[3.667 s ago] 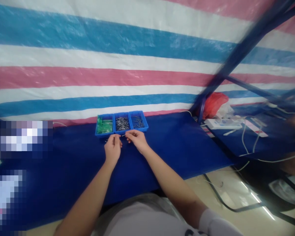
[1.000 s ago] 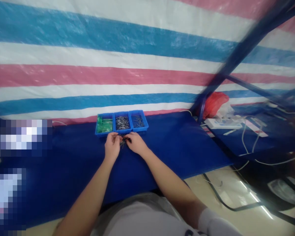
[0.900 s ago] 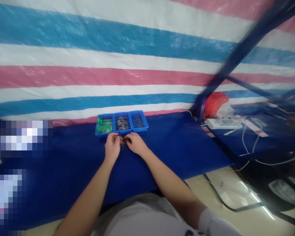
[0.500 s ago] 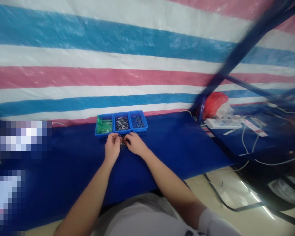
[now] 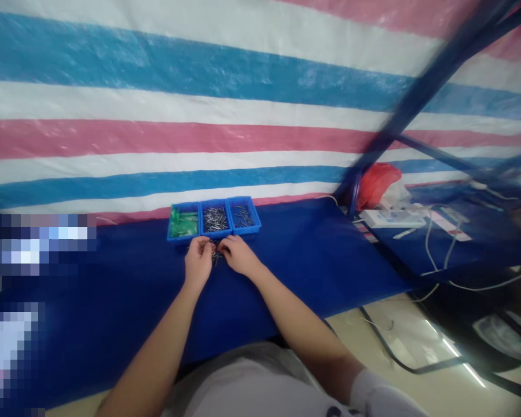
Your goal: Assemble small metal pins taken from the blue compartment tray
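Head view: both of the person's hands meet over a small heap of loose pins (image 5: 216,255) near the far edge of the worktop.
Loose pins: thin and metallic, lying on the blue cloth in the narrow gap between the two hands, just in front of the tray; too small to tell their exact kind.
Left hand (image 5: 198,263): knuckles up, fingers curled in toward the heap with the fingertips at its left edge; whether it pinches a pin cannot be told.
Right hand (image 5: 238,255): also palm down, fingers bent toward the heap from the right, fingertips nearly meeting those of the left hand; its grip cannot be told either.
Tray (image 5: 213,233): blue plastic, three compartments side by side, just beyond the hands and close to the wall.
Left compartment: green pieces (image 5: 183,222).
Middle compartment: silvery pins (image 5: 215,219).
Right compartment: dark pins (image 5: 241,216), fewer of them.
Worktop (image 5: 312,255): covered in dark blue cloth, ending at the right in a slanted edge.
Tarp (image 5: 200,116): blue, white and pink stripes, hanging right behind the tray.
Red bag (image 5: 375,182): crumpled, at the far right corner by the frame bar (image 5: 429,87).
Power strip (image 5: 393,218): white, on the neighbouring surface, with white cables (image 5: 429,243) trailing from it.
Floor (image 5: 399,347): pale, with a dark cable across it.
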The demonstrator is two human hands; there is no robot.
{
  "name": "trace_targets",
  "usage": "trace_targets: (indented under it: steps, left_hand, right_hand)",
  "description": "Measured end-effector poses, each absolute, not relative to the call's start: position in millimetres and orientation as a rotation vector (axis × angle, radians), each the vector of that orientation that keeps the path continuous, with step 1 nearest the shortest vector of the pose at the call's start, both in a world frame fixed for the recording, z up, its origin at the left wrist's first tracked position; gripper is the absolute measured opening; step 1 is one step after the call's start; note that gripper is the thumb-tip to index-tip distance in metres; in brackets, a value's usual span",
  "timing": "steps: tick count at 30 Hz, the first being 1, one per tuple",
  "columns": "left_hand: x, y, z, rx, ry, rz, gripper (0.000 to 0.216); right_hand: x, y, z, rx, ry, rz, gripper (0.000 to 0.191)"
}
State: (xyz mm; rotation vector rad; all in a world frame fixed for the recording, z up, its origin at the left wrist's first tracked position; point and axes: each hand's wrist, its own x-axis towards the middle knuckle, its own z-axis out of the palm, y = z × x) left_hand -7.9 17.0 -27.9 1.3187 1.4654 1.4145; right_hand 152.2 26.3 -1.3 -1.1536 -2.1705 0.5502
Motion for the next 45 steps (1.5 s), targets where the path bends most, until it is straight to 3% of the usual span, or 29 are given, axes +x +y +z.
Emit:
trace_targets:
  steps: [11,20,26,45]
  left_hand:
    - [-9,16,-26,1.331,1.489,1.393,0.019]
    - [-5,11,-18,1.452,1.451,1.383,0.027]
    - [-3,9,-16,1.450,1.466,1.467,0.022]
    - [0,7,-9,1.404,1.473,1.527,0.025]
  right_hand:
    - [149,23,3,-1.091,-1.962,0.730,0.030]
    - [141,21,6,-1.090,-1.583,0.911,0.012]
    - [139,24,2,-1.089,-1.435,1.013,0.016]
    - [141,25,2,-1.105,-1.430,1.011,0.017]
